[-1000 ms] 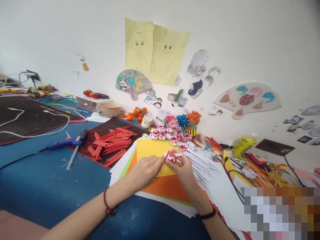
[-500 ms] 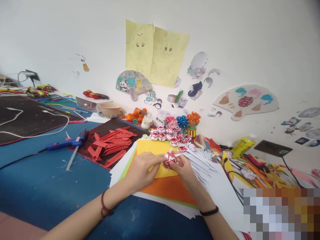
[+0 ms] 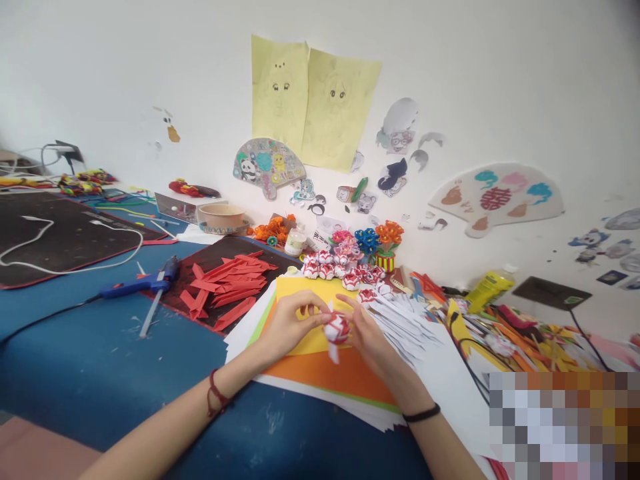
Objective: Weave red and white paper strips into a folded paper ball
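Note:
A small red-and-white woven paper ball (image 3: 337, 329) is held up over the stacked paper sheets, with white strip ends poking out at its top and bottom. My left hand (image 3: 295, 320) pinches it from the left between thumb and fingertips. On the other side, my right hand (image 3: 373, 337) has its fingers against the ball, the index finger raised above it. Beneath both hands lie a yellow sheet (image 3: 295, 287) and an orange sheet (image 3: 325, 375). Just beyond, several similar red-and-white paper pieces (image 3: 351, 281) sit in a cluster.
Folded red paper strips (image 3: 225, 287) lie on a dark mat at left, beside a blue glue gun (image 3: 130, 287) with its cable. White paper strips (image 3: 400, 327) spread to the right. Behind stand a round bowl (image 3: 223, 219), paper flowers (image 3: 390, 237) and a yellow bottle (image 3: 490, 290).
The paper ball has been turned, so its strip ends now point up and down. It sits slightly lower, and my right index finger has lifted. The view has shifted a little.

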Demonstrator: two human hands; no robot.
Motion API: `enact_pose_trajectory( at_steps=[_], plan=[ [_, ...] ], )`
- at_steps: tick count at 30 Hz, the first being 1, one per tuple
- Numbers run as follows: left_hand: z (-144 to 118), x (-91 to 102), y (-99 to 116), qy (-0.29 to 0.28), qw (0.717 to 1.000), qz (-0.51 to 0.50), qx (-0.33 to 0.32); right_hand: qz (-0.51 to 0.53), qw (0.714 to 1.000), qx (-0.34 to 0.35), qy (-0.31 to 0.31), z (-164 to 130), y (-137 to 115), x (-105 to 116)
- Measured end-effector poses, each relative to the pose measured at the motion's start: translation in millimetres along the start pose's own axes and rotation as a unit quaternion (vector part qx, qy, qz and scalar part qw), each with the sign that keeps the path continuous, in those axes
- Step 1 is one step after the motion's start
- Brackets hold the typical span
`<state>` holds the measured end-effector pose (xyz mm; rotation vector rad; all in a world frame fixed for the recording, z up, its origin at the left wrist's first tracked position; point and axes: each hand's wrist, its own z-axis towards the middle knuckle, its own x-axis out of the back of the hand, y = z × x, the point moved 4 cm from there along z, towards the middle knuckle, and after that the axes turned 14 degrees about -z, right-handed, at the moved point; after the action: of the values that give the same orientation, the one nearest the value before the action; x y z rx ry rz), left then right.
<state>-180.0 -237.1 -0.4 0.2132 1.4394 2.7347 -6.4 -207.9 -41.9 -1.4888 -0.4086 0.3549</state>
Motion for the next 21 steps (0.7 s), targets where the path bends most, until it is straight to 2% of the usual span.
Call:
enact_pose_trajectory(
  at_steps=[2, 5, 8, 12, 14, 16, 17, 19, 21],
  plan=[
    [-1, 0.2, -2, 0.026, 0.999, 0.022, 0.002, -0.052, 0.997, 0.017, 0.058, 3, -1, 9],
    [-2, -2.0, -5, 0.046, 0.996, 0.075, 0.002, -0.181, 0.979, 0.052, 0.083, 3, -2, 9],
    [-2, -4.7, -10, 0.041, 0.992, 0.114, 0.022, -0.348, 0.925, 0.105, 0.113, -1, -2, -4],
    [3, 2.1, -24, 0.026, 0.991, 0.096, 0.090, -0.467, 0.853, 0.179, 0.150, -4, 3, -23],
    [8, 14.4, -28, 0.038, 0.983, 0.165, 0.067, -0.509, 0.824, 0.193, 0.156, -3, 7, -22],
    [14, 27.2, -35, 0.020, 0.959, 0.278, 0.060, -0.541, 0.801, 0.201, 0.159, 0, 9, -16],
    [16, 32.7, -42, -0.003, 0.948, 0.305, 0.086, -0.552, 0.792, 0.202, 0.164, 2, 10, -12],
    [19, 39.2, -58, -0.058, 0.944, 0.293, 0.140, -0.563, 0.782, 0.196, 0.184, 3, 9, -3],
    [22, 38.6, -70, -0.107, 0.946, 0.263, 0.155, -0.555, 0.784, 0.184, 0.206, 4, 7, 3]
  ],
)
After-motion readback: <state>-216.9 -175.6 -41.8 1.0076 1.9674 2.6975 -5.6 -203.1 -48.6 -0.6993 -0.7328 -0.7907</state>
